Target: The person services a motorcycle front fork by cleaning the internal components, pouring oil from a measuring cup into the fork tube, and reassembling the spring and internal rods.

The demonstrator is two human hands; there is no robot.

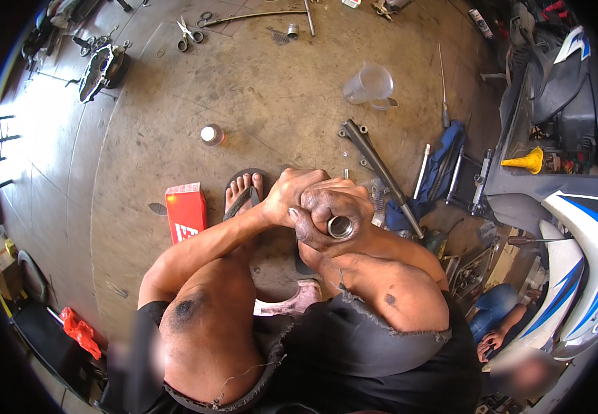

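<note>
My right hand [344, 210], dark with grease, is wrapped round a metal tube [341, 228]. The tube's round open end points up toward me; the rest of it is hidden in the grip. Pressed against the right hand's far left side is my left hand [295, 190], its fingers closed; what lies inside them is hidden. Both hands are held together in front of my knees. Just beyond them, to the right, a dark fork leg [381, 169] lies on the floor.
A red box [185, 210] and a small capped bottle [212, 134] stand left. A clear jug [369, 84], blue cloth [451, 141] and screwdriver [445, 114] lie ahead. Scissors [188, 34] lie far left. At right stands a white-blue motorcycle [564, 276] with a yellow funnel [525, 161]; another person crouches beside it.
</note>
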